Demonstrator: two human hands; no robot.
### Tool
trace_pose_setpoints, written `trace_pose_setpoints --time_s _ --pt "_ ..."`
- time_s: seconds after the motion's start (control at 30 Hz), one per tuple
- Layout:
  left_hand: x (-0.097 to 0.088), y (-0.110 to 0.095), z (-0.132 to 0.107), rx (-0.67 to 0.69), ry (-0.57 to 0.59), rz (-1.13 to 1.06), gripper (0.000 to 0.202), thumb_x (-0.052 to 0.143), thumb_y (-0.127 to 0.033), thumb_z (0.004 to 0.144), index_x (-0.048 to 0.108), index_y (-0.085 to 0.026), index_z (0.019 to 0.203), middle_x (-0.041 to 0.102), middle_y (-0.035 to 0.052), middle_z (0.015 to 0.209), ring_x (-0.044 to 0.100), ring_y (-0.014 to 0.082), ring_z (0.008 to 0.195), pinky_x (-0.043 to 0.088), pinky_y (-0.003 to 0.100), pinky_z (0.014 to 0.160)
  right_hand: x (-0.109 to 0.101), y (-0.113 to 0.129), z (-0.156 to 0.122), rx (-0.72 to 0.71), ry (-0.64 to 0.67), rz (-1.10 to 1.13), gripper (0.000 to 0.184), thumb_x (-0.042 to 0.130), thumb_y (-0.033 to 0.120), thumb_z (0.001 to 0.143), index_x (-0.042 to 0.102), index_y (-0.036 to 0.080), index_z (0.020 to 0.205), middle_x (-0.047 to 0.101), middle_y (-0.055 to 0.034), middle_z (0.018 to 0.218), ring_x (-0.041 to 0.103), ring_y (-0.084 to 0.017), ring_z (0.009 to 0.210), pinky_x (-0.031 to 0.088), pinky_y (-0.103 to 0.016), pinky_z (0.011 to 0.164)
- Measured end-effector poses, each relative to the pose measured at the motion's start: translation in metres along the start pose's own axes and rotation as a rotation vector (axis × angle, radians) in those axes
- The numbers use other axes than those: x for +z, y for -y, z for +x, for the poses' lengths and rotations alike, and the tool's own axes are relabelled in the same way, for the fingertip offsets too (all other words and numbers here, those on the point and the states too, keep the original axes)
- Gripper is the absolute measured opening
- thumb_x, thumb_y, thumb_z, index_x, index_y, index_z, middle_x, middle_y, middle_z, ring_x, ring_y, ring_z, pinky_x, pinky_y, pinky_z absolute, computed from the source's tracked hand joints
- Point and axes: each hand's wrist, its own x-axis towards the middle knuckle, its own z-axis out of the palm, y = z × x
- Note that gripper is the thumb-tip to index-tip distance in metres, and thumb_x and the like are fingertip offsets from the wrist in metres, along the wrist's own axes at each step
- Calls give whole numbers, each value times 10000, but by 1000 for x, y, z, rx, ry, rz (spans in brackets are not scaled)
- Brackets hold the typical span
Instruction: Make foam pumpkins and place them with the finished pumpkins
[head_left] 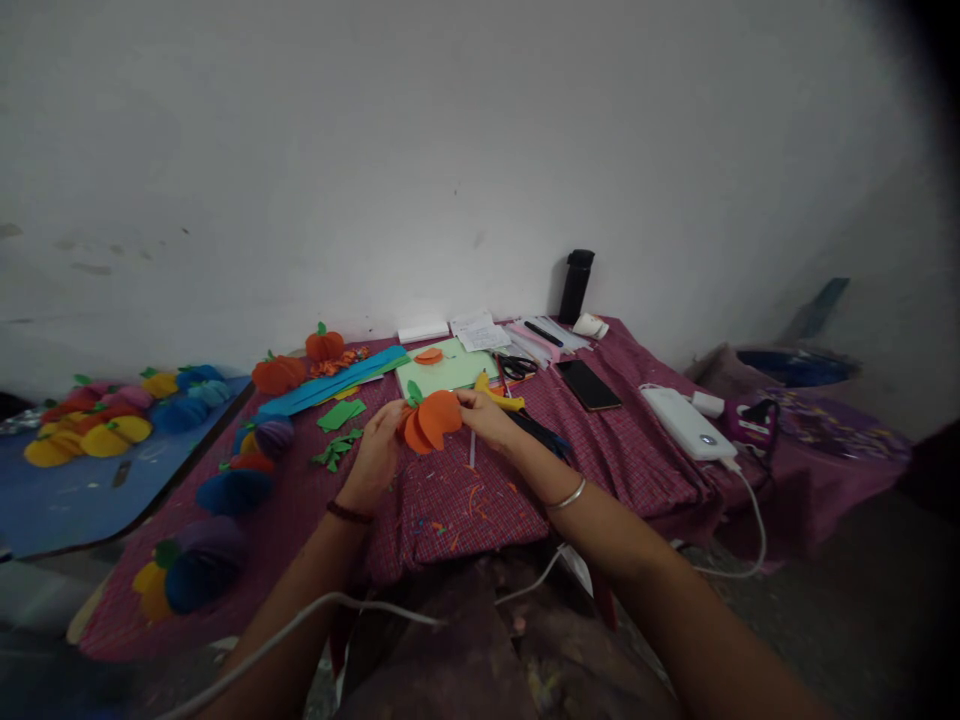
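Note:
An orange paper pumpkin (431,422) with fanned folds and a green paper leaf on top is held up over the table's near part. My left hand (379,445) pinches its left side. On its right edge are the fingers of my right hand (484,420). Behind it lies a light green sheet or pad (446,372) with orange paper pieces (429,356) on it. Green paper strips (341,415) and small green leaf cutouts (337,450) rest left of my left hand. Beyond my right hand are a yellow tool (501,396) and black-handled scissors (517,367).
Finished paper pumpkins in several colours sit on the left of the checked cloth (600,450) and on a blue table (97,500). Blue paper strips (337,382), a phone (589,385), a white power bank (686,422) with cable and a black bottle (576,287) are also around.

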Motion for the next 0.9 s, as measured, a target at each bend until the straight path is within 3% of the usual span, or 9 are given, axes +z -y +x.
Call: trace_pose_setpoints --time_s 0.13,0.23,0.33,0.43,0.63,0.73,0.9 --pt "0 3 0 -83 107 -26 311 791 -301 624 664 -164 873 698 23 811 643 157 737 483 247 661 0 1 0 15 -4 -51 351 717 482 680 602 153 728 556 42 661 471 -87 589 379 -214 581" --pt "-1 9 1 -175 155 -22 299 801 -310 624 657 -132 816 691 35 736 643 165 684 472 247 604 1 2 0 -12 -39 -46 349 663 498 733 612 164 822 587 13 746 518 -112 653 420 -242 631" --pt "-1 11 2 -219 90 -108 327 821 -320 596 636 -123 781 680 29 709 632 151 643 477 257 614 -1 8 -1 -145 -194 -78 345 566 496 819 597 185 964 607 -24 879 563 -147 773 456 -280 711" --pt "-2 11 4 -196 -22 -127 342 829 -332 574 601 -127 725 664 19 693 616 133 620 477 258 626 -1 18 -7 -318 -284 -264 298 516 465 867 601 190 947 599 -46 909 555 -167 822 453 -304 748" --pt "-7 15 6 -130 -93 -77 334 801 -342 597 542 -144 670 602 -30 620 542 87 536 432 223 574 12 22 -20 -493 -51 -609 205 639 366 819 645 191 926 613 -41 845 548 -179 786 431 -324 763" --pt "-6 17 6 -108 -72 -47 308 796 -316 601 574 -140 721 618 -27 646 555 93 556 434 226 591 15 17 -18 -532 -37 -762 85 597 260 856 655 198 846 635 -40 804 555 -179 776 407 -325 770" --pt "-2 22 6 -123 66 -11 318 781 -291 612 645 -141 856 673 7 716 609 131 645 460 241 631 11 14 -15 -535 -73 -867 143 545 206 879 630 202 764 639 -45 777 556 -186 779 391 -319 740"
